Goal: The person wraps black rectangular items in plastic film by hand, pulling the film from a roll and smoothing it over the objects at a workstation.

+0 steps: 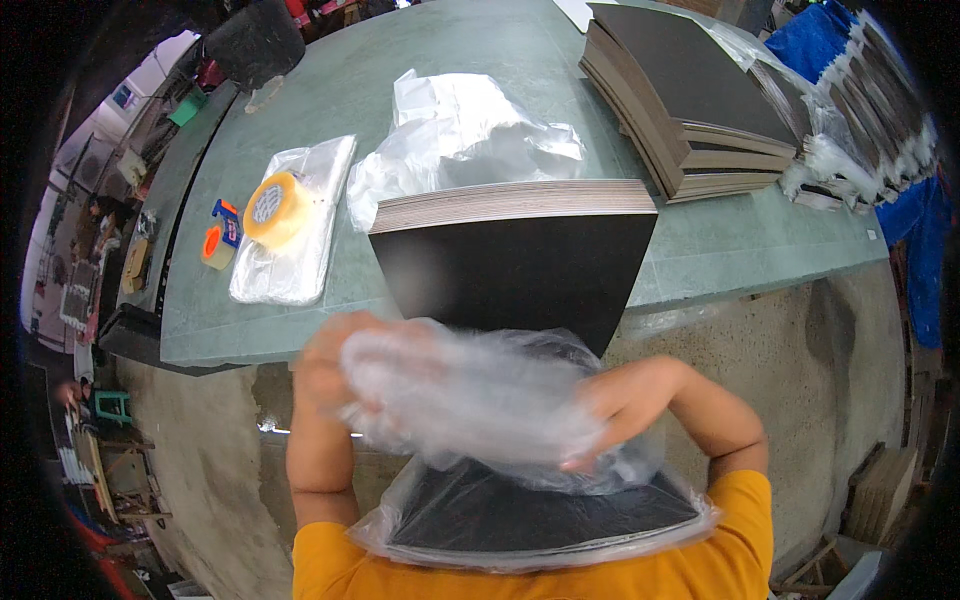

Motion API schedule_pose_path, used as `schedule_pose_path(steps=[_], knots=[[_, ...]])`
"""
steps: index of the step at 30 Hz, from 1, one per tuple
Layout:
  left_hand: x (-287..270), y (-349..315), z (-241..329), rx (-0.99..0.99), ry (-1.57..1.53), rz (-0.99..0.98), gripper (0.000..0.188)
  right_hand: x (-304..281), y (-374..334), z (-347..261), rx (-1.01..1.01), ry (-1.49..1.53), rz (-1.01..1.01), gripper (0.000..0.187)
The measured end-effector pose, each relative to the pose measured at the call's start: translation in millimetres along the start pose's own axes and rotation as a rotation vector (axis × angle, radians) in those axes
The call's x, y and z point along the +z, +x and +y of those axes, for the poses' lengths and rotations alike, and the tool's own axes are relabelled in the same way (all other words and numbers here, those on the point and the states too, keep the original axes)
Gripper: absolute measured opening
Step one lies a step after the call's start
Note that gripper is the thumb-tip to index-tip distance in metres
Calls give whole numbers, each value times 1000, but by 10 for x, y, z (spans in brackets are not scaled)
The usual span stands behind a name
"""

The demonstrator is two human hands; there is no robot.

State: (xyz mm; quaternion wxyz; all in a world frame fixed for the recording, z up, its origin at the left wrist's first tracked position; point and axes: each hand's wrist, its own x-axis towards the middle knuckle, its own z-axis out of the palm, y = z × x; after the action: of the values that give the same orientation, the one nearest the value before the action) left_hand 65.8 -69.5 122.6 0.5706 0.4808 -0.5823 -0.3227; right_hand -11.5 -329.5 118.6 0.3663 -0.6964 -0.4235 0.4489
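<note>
Grey-green tabletop (pixel 720 260) with a curved near edge, above a stained concrete floor (pixel 220 470). Lettering is confined to small items at left: a large yellowish tape roll (pixel 277 210) carries a pale printed disc at its core, and a small orange tape roll (pixel 214 247) sits in a blue holder (pixel 228 222) with light marks — neither legible at this scale. The large roll rests on folded plastic bags (pixel 300 265); beside them lies a crumpled clear sheet (pixel 470 125). Near the table's edge is a thick black-faced block (pixel 510 260) with pale layered edges; further right lies a stack of dark boards (pixel 690 75). In the foreground, a black panel (pixel 540 510) lies inside a clear plastic bag (pixel 460 395), close against the person's orange shirt (pixel 735 520). The left hand (pixel 335 360) closes on the bunched film at one side — motion blur hides its exact finger placement — while the right hand (pixel 630 400) pinches the film opposite, fingers pressed together upon it.
</note>
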Motion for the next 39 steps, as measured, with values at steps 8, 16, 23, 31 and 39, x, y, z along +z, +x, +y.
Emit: schedule_pose_path(steps=[8, 16, 23, 31, 39], knots=[[436, -154, -325, -915, 1237, -381, 15, 258, -264, 156, 672, -1003, 217, 20], [469, -85, -20, -490, 235, 145, 5, -308, -688, -1, 50, -246, 1829, 17], [-361, -424, -209, -498, 1332, 1484, 34, -127, -58, 132, -10, -1012, 1614, 50], [-58, -117, 6, -466, 1410, 949, 73, -55, -374, 258, 346, -891, 1656, 59], [81, -146, 164, -165, 1149, 1087, 45, 57, -770, 222, -206, 223, 1638, 23]])
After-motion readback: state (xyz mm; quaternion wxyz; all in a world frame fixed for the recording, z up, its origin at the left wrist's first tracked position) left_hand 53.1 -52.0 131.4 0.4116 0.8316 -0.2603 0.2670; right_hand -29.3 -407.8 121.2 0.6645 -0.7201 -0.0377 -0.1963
